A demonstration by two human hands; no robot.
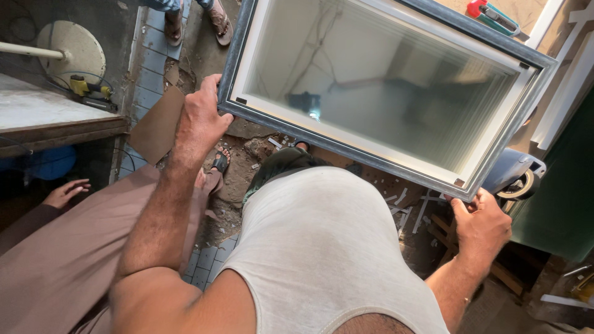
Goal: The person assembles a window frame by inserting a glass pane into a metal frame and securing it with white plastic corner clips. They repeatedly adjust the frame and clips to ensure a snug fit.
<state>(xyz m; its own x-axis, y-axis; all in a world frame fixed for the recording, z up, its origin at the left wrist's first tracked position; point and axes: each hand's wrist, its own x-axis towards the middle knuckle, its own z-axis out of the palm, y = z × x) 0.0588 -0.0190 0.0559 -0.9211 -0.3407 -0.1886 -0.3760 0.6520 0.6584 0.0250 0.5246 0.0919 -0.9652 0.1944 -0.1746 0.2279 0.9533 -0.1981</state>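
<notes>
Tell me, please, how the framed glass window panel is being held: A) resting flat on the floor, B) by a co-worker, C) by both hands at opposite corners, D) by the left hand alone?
C: the left hand grips one corner of the window panel and the right hand the opposite one.

Window frame grey (white inner border); glass pane frosted; undershirt off-white.

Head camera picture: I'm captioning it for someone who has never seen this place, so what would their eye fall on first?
The big framed glass panel fills the upper middle, tilted and held off the ground. The left hand grips its left corner and the right hand its lower right corner. At the left edge, another person's hand rests beside a workbench.
</notes>
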